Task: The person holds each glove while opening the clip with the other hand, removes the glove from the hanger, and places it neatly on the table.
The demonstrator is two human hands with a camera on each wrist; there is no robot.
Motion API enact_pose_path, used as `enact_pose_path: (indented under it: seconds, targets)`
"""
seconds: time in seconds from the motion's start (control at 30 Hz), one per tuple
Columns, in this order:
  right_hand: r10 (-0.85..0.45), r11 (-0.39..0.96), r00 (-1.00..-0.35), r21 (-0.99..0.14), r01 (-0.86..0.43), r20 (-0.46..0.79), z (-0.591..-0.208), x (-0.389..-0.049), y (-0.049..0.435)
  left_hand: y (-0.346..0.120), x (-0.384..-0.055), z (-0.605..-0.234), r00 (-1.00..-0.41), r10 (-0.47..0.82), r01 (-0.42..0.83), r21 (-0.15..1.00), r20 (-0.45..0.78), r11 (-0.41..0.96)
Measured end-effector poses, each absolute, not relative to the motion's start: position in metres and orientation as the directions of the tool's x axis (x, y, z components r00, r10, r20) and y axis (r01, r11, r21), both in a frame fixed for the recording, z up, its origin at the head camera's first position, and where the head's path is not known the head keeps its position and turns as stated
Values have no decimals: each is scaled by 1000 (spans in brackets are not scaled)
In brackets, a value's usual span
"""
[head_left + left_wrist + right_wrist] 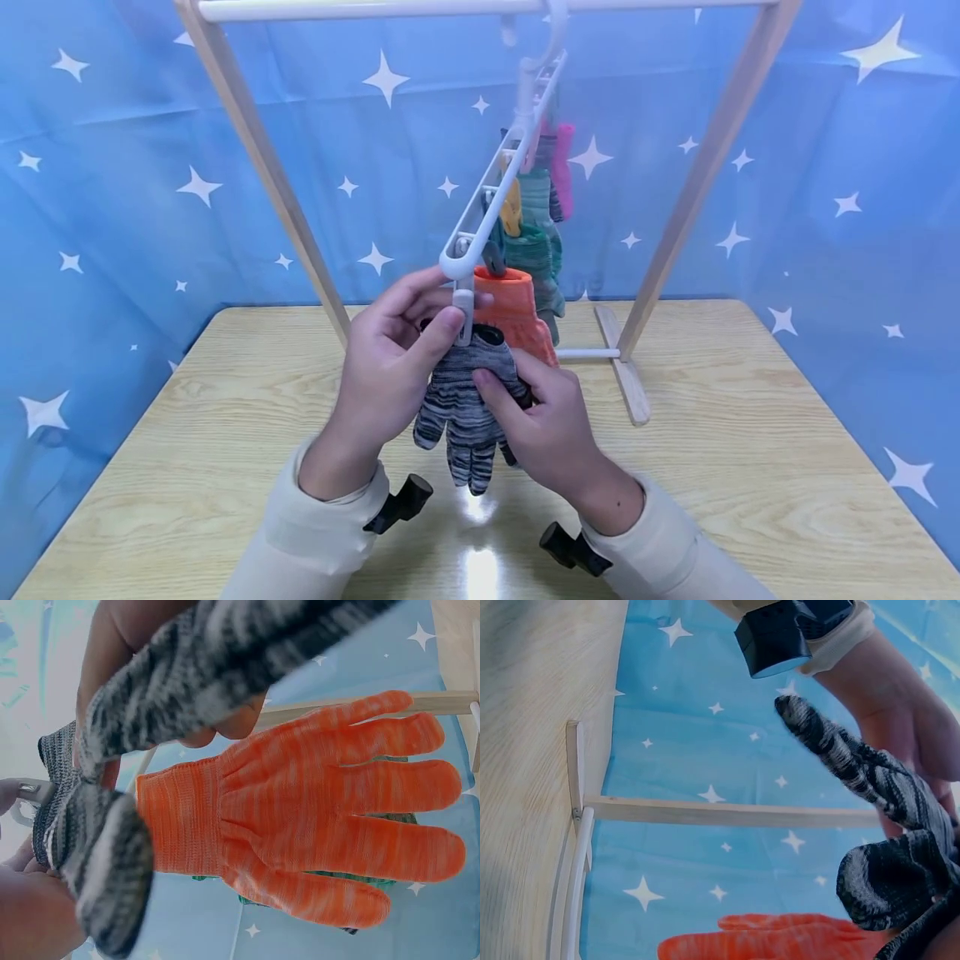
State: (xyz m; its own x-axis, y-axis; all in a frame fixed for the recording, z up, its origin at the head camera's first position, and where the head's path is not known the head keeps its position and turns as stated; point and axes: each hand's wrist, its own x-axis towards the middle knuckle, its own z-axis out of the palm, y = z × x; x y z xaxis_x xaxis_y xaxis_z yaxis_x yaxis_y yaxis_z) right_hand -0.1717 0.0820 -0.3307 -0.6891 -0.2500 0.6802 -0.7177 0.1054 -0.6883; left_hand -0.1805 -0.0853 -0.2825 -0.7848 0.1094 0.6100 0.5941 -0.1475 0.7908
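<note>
Thumb and fingers of the left hand (386,358) are pinching a grey clip (463,325) at the near end of a white hanger (506,183), the clip's tip overlapping the cuff of a grey-and-black glove (467,387); whether it is biting cannot be told. The right hand (551,421) is pinching that glove's side, thumb lying in front. The left wrist view is showing an orange glove (300,802) nearly whole, its fingers spread, while the head view is losing much of it behind the held glove. Only the head view is showing a pink item (564,171) farther along the hanger. The right wrist view is catching the orange glove's fingers along its bottom edge. Rack posts (260,158) are standing well apart from both hands, and the tabletop (735,433) is stretching out to either side, giving room there; the orange glove is hanging just behind the held one, crowding it.
</note>
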Motion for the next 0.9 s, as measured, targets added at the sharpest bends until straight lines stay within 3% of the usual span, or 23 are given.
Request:
enact_pose_path:
  seconds: [0.4, 0.9]
  targets:
    - [-239, 127, -646, -636, -761, 725, -334, -173, 80, -84, -180, -283, -790, 80, 588, 789, 607, -180]
    - [-241, 134, -638, -626, -769, 732, -333, -175, 81, -84, -180, -282, -789, 75, 592, 788, 610, -170]
